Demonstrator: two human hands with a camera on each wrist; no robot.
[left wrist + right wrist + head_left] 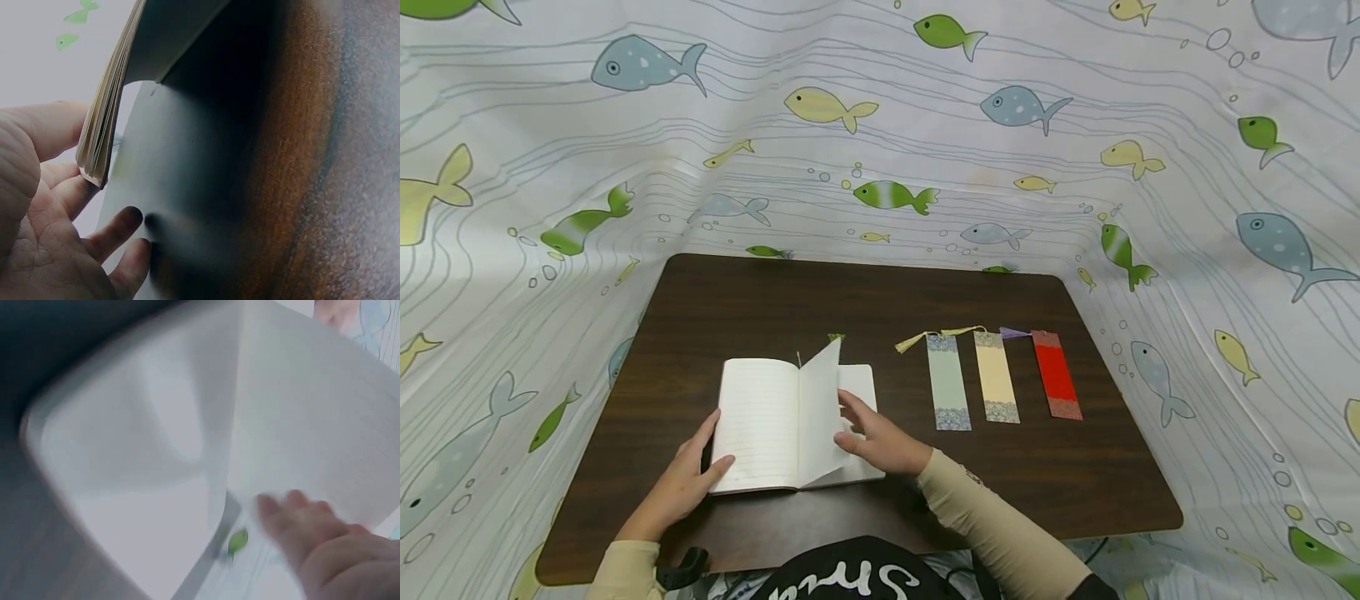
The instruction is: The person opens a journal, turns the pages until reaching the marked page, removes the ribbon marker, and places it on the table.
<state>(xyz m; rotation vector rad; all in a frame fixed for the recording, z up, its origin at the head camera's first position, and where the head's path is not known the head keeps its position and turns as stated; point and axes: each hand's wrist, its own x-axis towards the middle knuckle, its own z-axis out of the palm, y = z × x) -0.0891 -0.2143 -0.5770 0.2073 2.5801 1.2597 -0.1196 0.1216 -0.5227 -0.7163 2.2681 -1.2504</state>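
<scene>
An open notebook (758, 425) with lined white pages lies on the dark wooden table. My left hand (683, 483) grips its left edge, thumb on the page; in the left wrist view the thumb and fingers (115, 231) stand on either side of the page stack. One loose page (820, 417) stands half raised from the spine. At that page's free edge is my right hand (880, 435), its fingers loosely extended. The right wrist view shows its blurred fingers (300, 519) against the page; the exact contact is unclear.
Three tasselled bookmarks lie in a row right of the notebook: a pale green one (949, 379), a cream one (997, 377) and a red one (1057, 375). A small green thing (836, 337) shows above the raised page. Fish-patterned cloth (925, 233) surrounds the table (760, 292).
</scene>
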